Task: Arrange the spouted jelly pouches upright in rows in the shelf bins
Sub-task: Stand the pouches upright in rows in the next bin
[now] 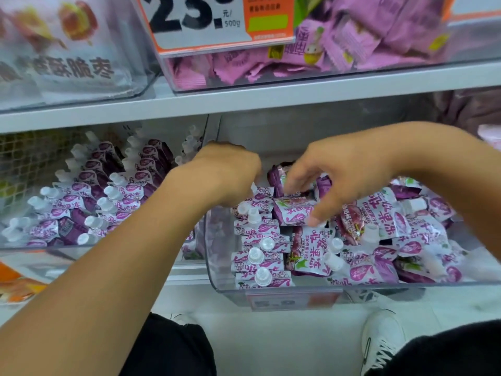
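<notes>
Purple-and-white spouted jelly pouches fill two clear bins. The left bin (pixel 32 246) holds neat upright rows (pixel 108 196). In the pulled-out right bin (pixel 271 290), one upright row (pixel 259 248) stands along its left wall and a loose heap (pixel 385 234) lies to the right. My left hand (pixel 227 175) reaches down at the back of that row, fingers curled and hidden among pouches. My right hand (pixel 336 172) hovers over the bin's middle, fingers spread, thumb and fingertips touching a lying pouch (pixel 294 211).
The shelf board (pixel 271 97) runs just above my hands. Above it stand a bin of pink wrapped sweets (pixel 271 66) with a price card (pixel 206 20) and a bin of white bags (pixel 67 63). My knees and a white shoe (pixel 382 337) are below.
</notes>
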A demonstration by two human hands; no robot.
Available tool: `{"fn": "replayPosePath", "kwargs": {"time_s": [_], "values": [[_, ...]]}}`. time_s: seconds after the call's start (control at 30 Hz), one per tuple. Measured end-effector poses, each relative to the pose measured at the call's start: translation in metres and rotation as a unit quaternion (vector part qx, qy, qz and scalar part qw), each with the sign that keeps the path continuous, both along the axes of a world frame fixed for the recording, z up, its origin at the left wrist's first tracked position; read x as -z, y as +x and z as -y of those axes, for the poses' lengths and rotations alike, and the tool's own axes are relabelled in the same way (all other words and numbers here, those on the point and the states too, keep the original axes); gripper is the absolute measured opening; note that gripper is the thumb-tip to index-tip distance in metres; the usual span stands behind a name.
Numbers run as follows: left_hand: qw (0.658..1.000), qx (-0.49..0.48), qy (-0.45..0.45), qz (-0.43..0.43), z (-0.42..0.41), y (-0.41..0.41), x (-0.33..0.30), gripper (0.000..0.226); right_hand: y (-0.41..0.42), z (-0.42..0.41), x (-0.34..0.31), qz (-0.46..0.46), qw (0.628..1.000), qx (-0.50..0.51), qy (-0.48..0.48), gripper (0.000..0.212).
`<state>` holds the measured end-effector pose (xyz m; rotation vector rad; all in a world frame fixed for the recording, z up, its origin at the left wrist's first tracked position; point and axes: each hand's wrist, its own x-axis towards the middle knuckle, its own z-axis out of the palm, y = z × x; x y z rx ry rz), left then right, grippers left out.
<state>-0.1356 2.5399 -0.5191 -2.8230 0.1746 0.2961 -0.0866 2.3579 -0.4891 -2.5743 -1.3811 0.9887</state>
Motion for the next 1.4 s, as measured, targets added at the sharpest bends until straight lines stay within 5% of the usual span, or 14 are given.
{"fn": "replayPosePath", "kwargs": {"time_s": [0.1, 0.2, 0.37, 0.57, 0.73, 0.93, 1.03, 1.2, 1.4], "values": [[1.000, 0.000, 0.006, 0.018, -0.001, 0.001, 0.004, 0.019, -0.021, 0.005, 0.010, 0.112, 0.991, -0.025, -0.072, 0.060], [1.000, -0.012, -0.004, -0.012, -0.003, 0.000, -0.001, 0.016, -0.012, 0.003, 0.024, 0.185, 0.982, -0.019, 0.029, 0.019], [0.999, -0.015, -0.016, -0.024, -0.002, -0.001, -0.006, 0.026, 0.009, 0.020, 0.008, 0.182, 0.967, 0.098, 0.146, 0.019], [1.000, 0.004, -0.021, -0.012, -0.003, -0.005, -0.006, 0.026, 0.016, -0.007, 0.022, 0.313, 0.896, 0.162, 0.269, 0.025], [0.999, 0.026, -0.020, 0.032, -0.006, -0.007, 0.000, 0.020, 0.029, -0.048, 0.049, 0.184, 0.941, 0.071, 0.274, 0.023], [0.986, -0.029, -0.143, 0.082, -0.011, -0.004, 0.001, 0.018, 0.039, -0.065, 0.059, 0.067, 0.979, 0.063, 0.183, 0.018], [0.987, -0.034, -0.132, 0.083, -0.009, 0.000, -0.001, 0.037, 0.041, -0.059, 0.050, 0.044, 0.988, 0.055, 0.136, 0.044], [0.997, -0.042, -0.053, 0.029, 0.000, 0.011, -0.001, 0.032, 0.038, -0.043, 0.046, 0.148, 0.988, 0.025, -0.019, 0.101], [0.997, -0.048, -0.024, 0.050, 0.006, 0.012, 0.004, 0.018, 0.026, -0.043, 0.054, 0.166, 0.976, 0.016, -0.143, 0.124]]}}
